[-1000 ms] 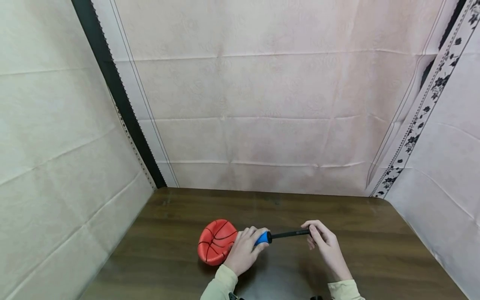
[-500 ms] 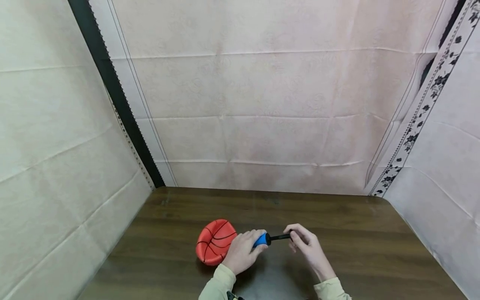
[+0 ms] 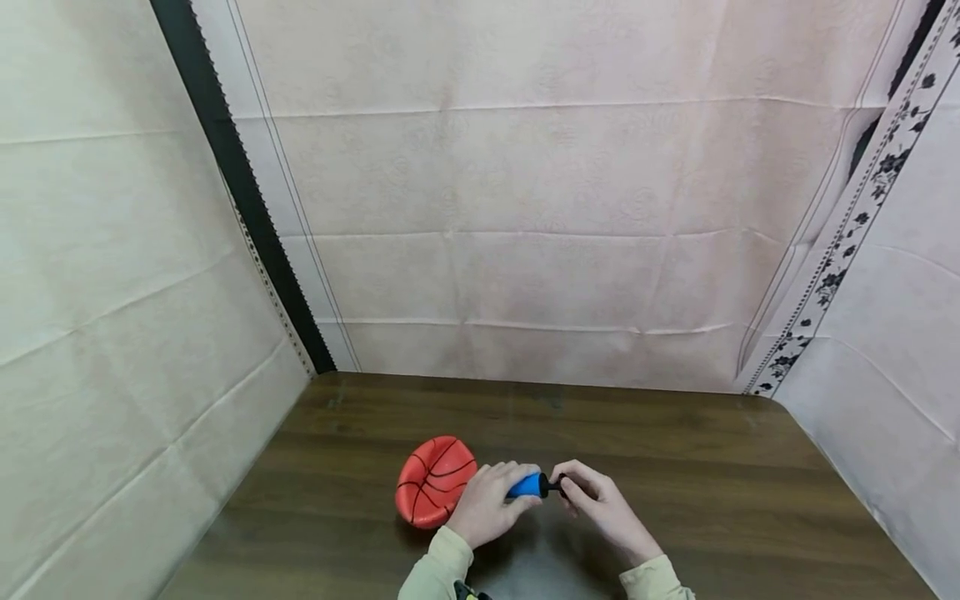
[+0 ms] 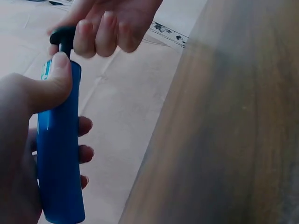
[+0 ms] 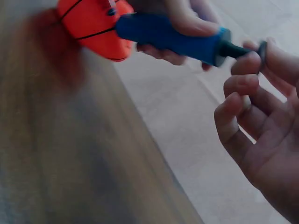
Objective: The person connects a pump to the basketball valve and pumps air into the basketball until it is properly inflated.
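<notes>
My left hand (image 3: 491, 504) grips the blue barrel of a hand air pump (image 4: 60, 154), thumb along its side near the top and fingers wrapped behind. At the barrel's end, my right hand (image 3: 596, 504) holds the pump's black handle (image 4: 63, 35) with curled fingers. Only a short piece of the black rod shows between handle and barrel. A red, partly deflated basketball (image 3: 435, 483) with black lines sits just left of my left hand. In the right wrist view, the pump's far end meets the ball (image 5: 96, 30); the needle is hidden.
The brown wooden table (image 3: 360, 417) carries the ball. Pale creased cloth (image 3: 525, 208) hangs behind it and along both sides, with a dark strip (image 3: 247, 192) at the left corner and a floral border (image 3: 832, 275) at the right.
My right hand has moved left toward my left hand, pushing the pump's rod into the barrel until little of it shows. The left hand and ball have stayed nearly in place.
</notes>
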Demonstrator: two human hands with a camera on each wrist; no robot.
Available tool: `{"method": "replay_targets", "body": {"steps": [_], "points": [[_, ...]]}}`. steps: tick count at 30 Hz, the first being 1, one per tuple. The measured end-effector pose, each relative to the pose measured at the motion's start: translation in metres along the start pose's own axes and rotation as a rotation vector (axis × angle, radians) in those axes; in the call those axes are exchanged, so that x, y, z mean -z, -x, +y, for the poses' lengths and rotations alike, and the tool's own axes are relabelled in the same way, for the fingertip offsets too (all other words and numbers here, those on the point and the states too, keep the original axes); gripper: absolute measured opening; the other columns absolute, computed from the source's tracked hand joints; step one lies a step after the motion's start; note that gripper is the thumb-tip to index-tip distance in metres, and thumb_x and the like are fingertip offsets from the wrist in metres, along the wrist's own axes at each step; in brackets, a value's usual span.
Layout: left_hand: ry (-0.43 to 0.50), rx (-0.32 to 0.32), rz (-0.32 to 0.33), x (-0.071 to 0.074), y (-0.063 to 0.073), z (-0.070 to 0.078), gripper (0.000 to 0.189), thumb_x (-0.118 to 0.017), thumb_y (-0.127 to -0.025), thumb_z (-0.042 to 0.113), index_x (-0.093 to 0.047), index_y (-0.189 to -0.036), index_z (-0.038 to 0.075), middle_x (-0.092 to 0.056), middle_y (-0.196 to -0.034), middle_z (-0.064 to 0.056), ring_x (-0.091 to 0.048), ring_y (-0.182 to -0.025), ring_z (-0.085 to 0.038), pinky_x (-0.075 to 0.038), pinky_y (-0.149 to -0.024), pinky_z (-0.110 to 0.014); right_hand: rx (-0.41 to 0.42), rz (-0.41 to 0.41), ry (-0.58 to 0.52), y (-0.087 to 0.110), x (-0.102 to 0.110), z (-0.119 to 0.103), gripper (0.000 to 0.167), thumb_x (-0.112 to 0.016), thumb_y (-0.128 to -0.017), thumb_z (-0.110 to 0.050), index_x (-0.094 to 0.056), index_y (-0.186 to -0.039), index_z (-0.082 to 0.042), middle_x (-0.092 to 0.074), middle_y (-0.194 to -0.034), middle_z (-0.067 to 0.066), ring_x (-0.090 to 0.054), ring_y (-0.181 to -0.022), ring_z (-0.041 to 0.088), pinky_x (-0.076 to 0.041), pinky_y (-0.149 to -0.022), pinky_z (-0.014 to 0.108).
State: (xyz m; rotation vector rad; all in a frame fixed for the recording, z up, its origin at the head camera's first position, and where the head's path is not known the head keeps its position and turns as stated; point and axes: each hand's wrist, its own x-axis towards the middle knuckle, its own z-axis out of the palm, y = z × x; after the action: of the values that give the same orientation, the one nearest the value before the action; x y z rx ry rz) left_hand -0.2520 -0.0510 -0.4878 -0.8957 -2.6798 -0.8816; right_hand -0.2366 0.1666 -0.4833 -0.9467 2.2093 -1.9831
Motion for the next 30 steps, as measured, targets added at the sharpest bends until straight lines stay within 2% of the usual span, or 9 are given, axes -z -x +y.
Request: {"method": "replay_targets", "body": {"steps": [4,7,12,14,17,21,25,28,30], "points": [[0.031,0.014,-0.008,0.005,0.0,0.0,0.041,-0.058,-0.093,0.05,-0.06,-0.129,0.031,-0.068,-0.12,0.005,-0.062,-0.109,-0.018,-0.046,-0.093,-0.043,-0.018,-0.001,0.029,0.003,0.01,-0.007,0.026,-0.036,-0.106,-0.012,-0.056,-0.113,0.004,-0.05,-0.074,0.017,-0.045,-0.06,0.029,-0.042,-0.053,0.037],[0.035,0.025,0.014,0.009,0.001,-0.001,0.041,-0.06,-0.092,0.048,-0.061,-0.129,0.03,-0.068,-0.121,0.004,-0.062,-0.112,-0.02,-0.046,-0.095,-0.044,0.029,0.039,0.014,0.007,0.019,-0.012,0.027,-0.034,-0.106,-0.009,-0.057,-0.11,0.005,-0.05,-0.07,0.009,-0.045,-0.057,0.026,-0.042,-0.052,0.034],[0.014,0.021,0.056,0.011,0.002,-0.003,0.04,-0.064,-0.091,0.043,-0.062,-0.127,0.028,-0.069,-0.116,0.004,-0.062,-0.103,-0.016,-0.047,-0.088,-0.037,0.196,0.082,-0.112,0.018,0.038,-0.016,0.032,-0.028,-0.103,0.002,-0.06,-0.11,0.002,-0.053,-0.074,0.001,-0.037,-0.057,0.027,-0.034,-0.051,0.036],[0.015,0.019,0.058,0.011,0.003,-0.004,0.04,-0.064,-0.09,0.044,-0.062,-0.127,0.028,-0.069,-0.117,0.004,-0.062,-0.104,-0.016,-0.047,-0.088,-0.037,0.279,0.056,-0.161,0.022,0.043,-0.015,0.036,-0.026,-0.101,0.009,-0.06,-0.112,0.003,-0.053,-0.076,0.004,-0.035,-0.059,0.028,-0.031,-0.051,0.038],[0.023,0.021,0.055,0.011,0.003,-0.004,0.04,-0.064,-0.09,0.045,-0.063,-0.127,0.028,-0.069,-0.119,0.005,-0.063,-0.107,-0.016,-0.047,-0.09,-0.039,0.324,0.024,-0.207,0.024,0.046,-0.013,0.038,-0.027,-0.097,0.014,-0.06,-0.113,0.001,-0.049,-0.075,0.009,-0.034,-0.06,0.029,-0.031,-0.053,0.039],[0.009,0.017,0.067,0.008,0.003,-0.003,0.039,-0.066,-0.09,0.043,-0.064,-0.125,0.025,-0.07,-0.116,0.002,-0.063,-0.104,-0.018,-0.048,-0.089,-0.039,0.27,0.013,-0.235,0.021,0.042,-0.008,0.032,-0.032,-0.098,0.012,-0.057,-0.108,-0.005,-0.039,-0.068,0.012,-0.03,-0.057,0.029,-0.029,-0.051,0.038],[-0.005,0.045,0.069,0.003,0.003,-0.002,0.038,-0.067,-0.089,0.041,-0.065,-0.124,0.025,-0.07,-0.116,-0.002,-0.064,-0.104,-0.022,-0.049,-0.088,-0.04,0.206,-0.01,-0.256,0.013,0.031,-0.001,0.021,-0.033,-0.1,0.008,-0.052,-0.106,0.0,-0.033,-0.065,0.014,-0.026,-0.054,0.03,-0.023,-0.048,0.041],[-0.001,0.064,0.071,-0.002,0.002,-0.002,0.038,-0.068,-0.089,0.042,-0.065,-0.123,0.027,-0.07,-0.117,-0.003,-0.064,-0.103,-0.021,-0.05,-0.087,-0.039,0.133,-0.001,-0.25,0.006,0.017,0.004,0.013,-0.036,-0.101,0.003,-0.049,-0.105,0.005,-0.037,-0.064,0.007,-0.027,-0.052,0.028,-0.021,-0.048,0.042],[0.0,0.049,0.088,-0.005,0.001,-0.002,0.036,-0.069,-0.088,0.04,-0.066,-0.121,0.026,-0.071,-0.113,-0.002,-0.064,-0.099,-0.019,-0.05,-0.086,-0.037,0.092,0.01,-0.233,0.002,0.007,0.008,0.012,-0.038,-0.102,0.001,-0.046,-0.105,0.009,-0.041,-0.067,0.0,-0.031,-0.05,0.021,-0.023,-0.047,0.041]]}}
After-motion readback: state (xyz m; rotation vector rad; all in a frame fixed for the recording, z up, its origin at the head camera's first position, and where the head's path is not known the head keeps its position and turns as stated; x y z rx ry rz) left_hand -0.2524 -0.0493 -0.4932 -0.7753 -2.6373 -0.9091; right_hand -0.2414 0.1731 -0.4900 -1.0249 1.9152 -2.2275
